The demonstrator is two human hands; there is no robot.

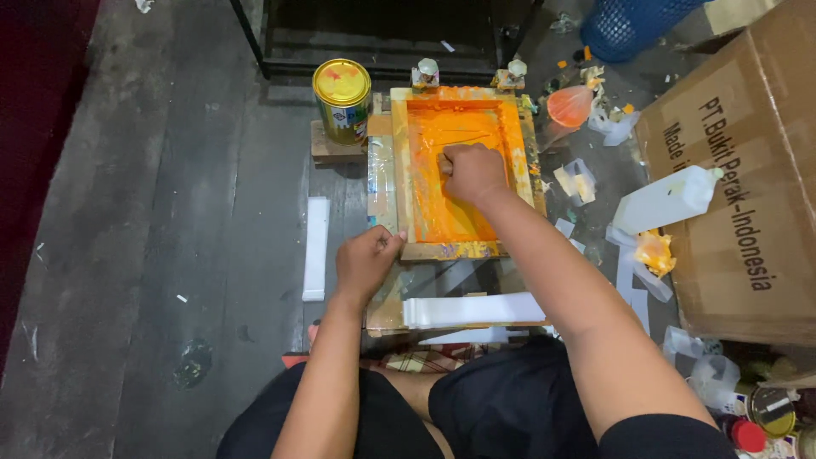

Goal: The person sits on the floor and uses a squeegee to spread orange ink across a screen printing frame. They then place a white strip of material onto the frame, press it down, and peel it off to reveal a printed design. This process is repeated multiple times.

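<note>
In the middle of the frame we see a wooden screen-printing frame (460, 166) lying flat on the dark plank floor (170, 212), its mesh flooded with orange ink. The right hand (473, 171) sits inside the frame near its centre, its grip curled into a tight fist around a small tool whose shape we cannot make out. The left hand (365, 262) rests just below and left of it, its grip closed on the frame's lower left corner, thumb against the wood.

Just below the frame, a stack of white strips (473, 309) lies across the board near the person's knees. A single white strip (316, 247) lies on the floor to the left. A yellow-lidded paint tin (342, 99) stands at the frame's upper left corner. To the right, a white plastic bottle (667, 199) leans beside a large cardboard box (748, 187), with ink-stained scraps of plastic (653, 252) around it. A blue mesh basket (633, 25) shows at the upper right.
</note>
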